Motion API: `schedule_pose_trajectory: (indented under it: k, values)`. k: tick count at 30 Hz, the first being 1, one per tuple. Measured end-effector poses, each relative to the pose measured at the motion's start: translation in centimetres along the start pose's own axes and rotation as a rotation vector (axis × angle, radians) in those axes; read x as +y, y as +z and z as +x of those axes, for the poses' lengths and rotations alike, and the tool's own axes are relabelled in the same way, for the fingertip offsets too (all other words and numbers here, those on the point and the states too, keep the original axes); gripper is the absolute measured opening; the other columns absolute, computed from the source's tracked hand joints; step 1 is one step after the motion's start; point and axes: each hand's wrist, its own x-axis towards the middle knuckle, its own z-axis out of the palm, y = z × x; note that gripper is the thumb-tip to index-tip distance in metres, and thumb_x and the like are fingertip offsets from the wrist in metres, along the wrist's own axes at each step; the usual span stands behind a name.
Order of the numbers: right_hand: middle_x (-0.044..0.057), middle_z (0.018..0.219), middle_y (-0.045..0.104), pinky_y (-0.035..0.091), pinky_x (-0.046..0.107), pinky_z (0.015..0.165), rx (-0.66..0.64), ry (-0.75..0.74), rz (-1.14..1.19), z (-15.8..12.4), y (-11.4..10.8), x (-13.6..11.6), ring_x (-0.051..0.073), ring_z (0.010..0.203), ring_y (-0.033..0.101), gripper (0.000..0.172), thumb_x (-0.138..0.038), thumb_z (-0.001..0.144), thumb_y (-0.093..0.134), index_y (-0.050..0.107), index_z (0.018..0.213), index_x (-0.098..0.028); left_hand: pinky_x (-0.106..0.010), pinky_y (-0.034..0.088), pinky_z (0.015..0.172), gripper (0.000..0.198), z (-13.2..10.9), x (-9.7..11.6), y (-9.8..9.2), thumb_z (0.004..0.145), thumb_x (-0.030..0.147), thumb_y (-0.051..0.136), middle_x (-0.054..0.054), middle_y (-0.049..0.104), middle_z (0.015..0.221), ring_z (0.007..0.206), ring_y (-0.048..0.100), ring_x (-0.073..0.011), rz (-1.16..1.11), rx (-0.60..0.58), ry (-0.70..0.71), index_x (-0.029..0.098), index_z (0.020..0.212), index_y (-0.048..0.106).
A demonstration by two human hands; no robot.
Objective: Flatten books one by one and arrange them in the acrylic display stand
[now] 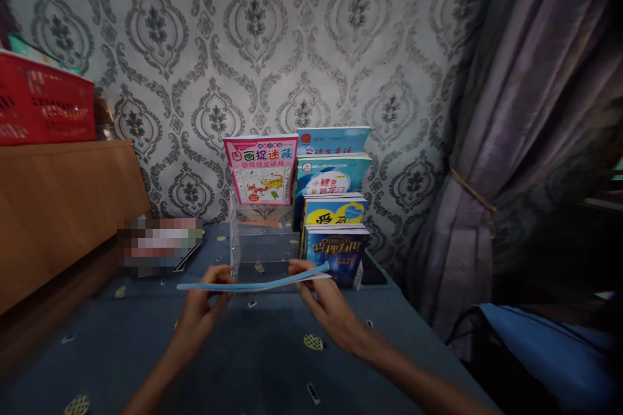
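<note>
A thin light-blue book (263, 285) is seen nearly edge-on, and its cover is hidden from this angle. My left hand (200, 308) grips it toward the left end, while my right hand (328, 308) pinches it near the right end. Just beyond stands a clear plastic book rack (233, 243). At its back left a pink picture book (265, 172) leans upright. The right side has several books in stepped rows, among them a blue-green book (335, 175), a yellow book (331, 211) and a dark blue book (335, 249) in front.
The dark patterned cloth (272, 356) covers the surface under the rack. A pixelated stack (163, 240) lies at left, near a wooden cabinet (63, 201) carrying a red basket (48, 100). To the right are a tied curtain (467, 220) and a blue bag (540, 350).
</note>
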Motion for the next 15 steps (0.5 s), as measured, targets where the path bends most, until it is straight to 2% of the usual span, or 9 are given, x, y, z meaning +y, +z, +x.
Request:
schedule_pose_trajectory:
  k: [4,9,12,15]
  values:
    - [0.012,0.126,0.066,0.05,0.045,0.104,-0.004,-0.232,-0.036,4.0,-2.5,-1.5,0.025,0.117,0.062,0.04,-0.023,0.094,0.044,0.057,0.131,-0.021,-0.035,0.052,0.089,0.039,3.1,2.1,-1.2,0.081,0.047,0.066,-0.008,0.072,0.104,0.101,0.066,-0.0259,0.027,0.023,0.188,0.02,0.108,0.066]
    - [0.011,0.117,0.066,0.051,0.044,0.097,0.083,-0.466,-0.131,10.5,-5.7,-4.4,0.026,0.111,0.062,0.031,-0.023,0.096,0.043,0.061,0.122,-0.022,-0.032,0.051,0.086,0.026,8.3,6.6,-2.5,0.079,0.041,0.066,-0.005,0.07,0.096,0.094,0.064,-0.0229,0.096,0.174,0.331,0.02,0.095,0.067]
    - [0.01,0.109,0.067,0.052,0.044,0.093,0.144,-0.513,-0.212,14.4,-7.2,-5.9,0.026,0.103,0.062,0.024,-0.024,0.098,0.043,0.064,0.11,-0.02,-0.03,0.049,0.077,0.026,11.7,8.6,-3.1,0.078,0.041,0.067,-0.003,0.068,0.087,0.082,0.062,-0.02,0.062,0.22,0.381,0.019,0.091,0.068]
    - [0.008,0.102,0.067,0.052,0.04,0.089,0.213,-0.523,-0.26,17.2,-8.1,-6.7,0.024,0.096,0.061,0.02,-0.023,0.096,0.045,0.064,0.103,-0.02,-0.03,0.049,0.069,0.031,14.8,9.3,-3.7,0.071,0.046,0.071,-0.002,0.066,0.076,0.072,0.058,-0.0185,-0.03,0.268,0.356,0.017,0.082,0.067]
